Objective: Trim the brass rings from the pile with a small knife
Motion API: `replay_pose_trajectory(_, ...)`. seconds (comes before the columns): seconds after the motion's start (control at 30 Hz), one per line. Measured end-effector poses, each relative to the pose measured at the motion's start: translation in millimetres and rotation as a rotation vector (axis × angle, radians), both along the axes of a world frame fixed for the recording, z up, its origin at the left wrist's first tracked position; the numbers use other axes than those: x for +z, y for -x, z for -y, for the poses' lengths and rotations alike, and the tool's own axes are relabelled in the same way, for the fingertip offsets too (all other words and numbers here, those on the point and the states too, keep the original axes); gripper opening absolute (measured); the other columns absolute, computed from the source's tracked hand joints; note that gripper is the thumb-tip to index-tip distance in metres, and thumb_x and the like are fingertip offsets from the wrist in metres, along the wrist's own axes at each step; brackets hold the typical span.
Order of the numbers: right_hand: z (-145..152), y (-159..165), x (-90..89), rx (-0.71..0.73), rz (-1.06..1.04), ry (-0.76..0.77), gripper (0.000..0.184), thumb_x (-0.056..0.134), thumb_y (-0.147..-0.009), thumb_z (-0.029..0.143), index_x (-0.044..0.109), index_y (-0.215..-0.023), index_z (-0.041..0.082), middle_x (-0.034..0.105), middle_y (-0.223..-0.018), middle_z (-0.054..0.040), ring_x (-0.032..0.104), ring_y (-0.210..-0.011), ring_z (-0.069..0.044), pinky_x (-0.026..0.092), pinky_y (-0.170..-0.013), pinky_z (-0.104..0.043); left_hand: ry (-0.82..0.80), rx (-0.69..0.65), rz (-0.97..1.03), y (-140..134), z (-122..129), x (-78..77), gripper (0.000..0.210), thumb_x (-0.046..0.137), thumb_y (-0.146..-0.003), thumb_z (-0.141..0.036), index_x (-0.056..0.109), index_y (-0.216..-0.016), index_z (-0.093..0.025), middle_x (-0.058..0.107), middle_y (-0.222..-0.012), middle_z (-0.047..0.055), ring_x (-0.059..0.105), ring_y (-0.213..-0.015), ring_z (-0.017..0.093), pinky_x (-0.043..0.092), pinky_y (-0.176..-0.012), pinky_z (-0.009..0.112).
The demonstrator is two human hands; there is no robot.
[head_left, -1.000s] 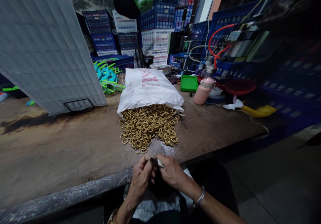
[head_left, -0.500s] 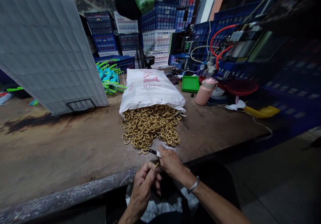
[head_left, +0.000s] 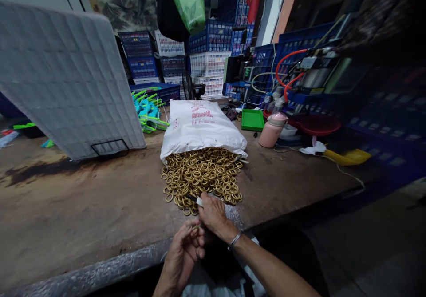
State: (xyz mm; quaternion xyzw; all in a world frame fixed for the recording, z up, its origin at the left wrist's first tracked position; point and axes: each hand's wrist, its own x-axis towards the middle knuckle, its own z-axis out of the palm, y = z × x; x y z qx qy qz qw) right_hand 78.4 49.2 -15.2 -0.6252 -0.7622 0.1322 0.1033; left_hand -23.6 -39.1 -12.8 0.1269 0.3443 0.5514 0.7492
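In the head view, a heap of brass-coloured rings spills from the mouth of a white sack onto the table. My right hand is closed around a slim tool with a dark end and a pale section; its exact kind is unclear. The dark end points left over the near edge of the heap. Just below and to the left, my left hand is closed, palm partly turned up, with a brass ring between its thumb and fingers. The fingers partly hide this ring.
A large pale quilted panel stands on the left of the table. Green and blue hangers lie behind it. To the right are a green tray, a pink bottle and a yellow scoop. Stacked crates fill the back.
My right hand has moved left and forward, bringing the tool's dark end over the rings. My left hand has shifted slightly left and turned its palm up more. The view has tilted upward.
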Motion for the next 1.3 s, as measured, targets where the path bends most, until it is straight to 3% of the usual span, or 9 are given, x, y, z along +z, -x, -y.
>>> replay_pose_trajectory(0.13, -5.6, -11.4, 3.1, -0.006, -0.067, 0.015, 0.015, 0.044, -0.076, 0.019, 0.056, -0.085, 0.017, 0.064, -0.079, -0.0067, 0.057, -0.069, -0.015, 0.028, -0.057, -0.025, 0.064, 0.033, -0.018, 1.2, -6.5, 2.9, 0.019, 0.064, -0.069, -0.03, 0.058, -0.066, -0.011, 0.058, -0.07, 0.003, 0.053, -0.059, 0.01, 0.041, -0.046, 0.019)
replay_pose_trajectory(0.27, -10.4, -30.4, 1.5, -0.004, -0.268, 0.109, 0.011, 0.045, -0.072, 0.019, 0.052, -0.064, 0.017, 0.053, -0.058, 0.0007, 0.045, -0.054, -0.01, 0.025, -0.05, -0.022, -0.077, 0.048, -0.293, -2.4, -18.1, 4.0, 0.02, 0.063, -0.069, -0.033, 0.058, -0.074, -0.015, 0.056, -0.066, 0.0, 0.05, -0.053, 0.009, 0.037, -0.04, 0.017)
replay_pose_trajectory(0.37, -7.2, -44.2, -0.2, -0.004, -0.514, 0.305, 0.014, 0.045, -0.067, 0.017, 0.043, -0.054, 0.017, 0.039, -0.049, 0.0056, 0.034, -0.047, -0.006, 0.022, -0.045, -0.02, -0.258, 0.105, -0.657, -6.0, -28.4, -2.8, 0.022, 0.063, -0.068, -0.03, 0.06, -0.086, -0.017, 0.057, -0.063, -0.001, 0.051, -0.052, 0.01, 0.041, -0.045, 0.019)
replay_pose_trajectory(0.53, 8.6, -58.4, 5.8, 0.014, -0.865, 0.741, 0.013, 0.045, -0.067, 0.023, 0.039, -0.055, 0.019, 0.031, -0.044, 0.0093, 0.021, -0.035, -0.004, 0.014, -0.034, -0.018, -0.641, 0.051, -1.076, -7.0, -37.8, -15.4, 0.022, 0.055, -0.074, -0.022, 0.064, -0.094, -0.019, 0.067, -0.091, 0.007, 0.059, -0.087, 0.019, 0.043, -0.082, 0.031)
replay_pose_trajectory(0.67, 15.5, -61.1, 9.9, 0.016, -0.974, 0.909, 0.008, 0.045, -0.067, 0.024, 0.041, -0.062, 0.019, 0.034, -0.044, 0.0107, 0.018, -0.031, -0.002, 0.011, -0.03, -0.017, -0.728, -0.041, -1.174, -5.8, -36.7, -8.2, 0.019, 0.048, -0.077, -0.021, 0.065, -0.086, -0.018, 0.067, -0.083, 0.005, 0.06, -0.079, 0.018, 0.045, -0.073, 0.027)
replay_pose_trajectory(0.8, 18.2, -58.0, 7.2, -0.046, -0.953, 0.806, 0.012, 0.045, -0.073, 0.03, 0.042, -0.068, 0.019, 0.039, -0.044, 0.0108, 0.021, -0.028, -0.001, 0.013, -0.029, -0.016, -0.691, -0.067, -1.247, -7.6, -33.8, 1.8, 0.019, 0.046, -0.079, -0.024, 0.063, -0.072, -0.016, 0.061, -0.065, 0.001, 0.055, -0.061, 0.014, 0.042, -0.059, 0.023)
replay_pose_trajectory(1.0, 26.4, -52.4, 5.7, 0.044, -0.987, 0.589, 0.028, 0.039, -0.081, 0.042, 0.045, -0.069, 0.018, 0.044, -0.049, 0.0073, 0.03, -0.035, -0.002, 0.022, -0.035, -0.015, -0.57, 0.031, -1.22, -13.5, -29.7, -2.6, 0.018, 0.047, -0.079, -0.026, 0.061, -0.072, -0.017, 0.058, -0.064, 0.0, 0.054, -0.063, 0.014, 0.041, -0.063, 0.024)
replay_pose_trajectory(1.17, 26.8, -46.2, 11.0, -0.027, -0.981, 0.502, 0.023, 0.041, -0.078, 0.036, 0.044, -0.065, 0.017, 0.042, -0.051, 0.0063, 0.034, -0.043, -0.005, 0.028, -0.042, -0.017, -0.431, -0.011, -0.932, -18.6, -25.2, -2.0, 0.019, 0.051, -0.078, -0.033, 0.058, -0.072, -0.016, 0.059, -0.066, 0.001, 0.052, -0.061, 0.013, 0.04, -0.06, 0.022)
replay_pose_trajectory(1.3, 25.1, -42.3, 13.0, -0.023, -0.921, 0.405, 0.016, 0.046, -0.073, 0.03, 0.046, -0.065, 0.017, 0.044, -0.055, 0.0054, 0.038, -0.053, -0.007, 0.031, -0.05, -0.018, -0.265, -0.096, -0.712, -21.3, -22.9, 3.6, 0.034, 0.054, -0.073, -0.046, 0.052, -0.059, -0.016, 0.042, -0.048, -0.005, 0.033, -0.042, 0.007, 0.026, -0.043, 0.019)
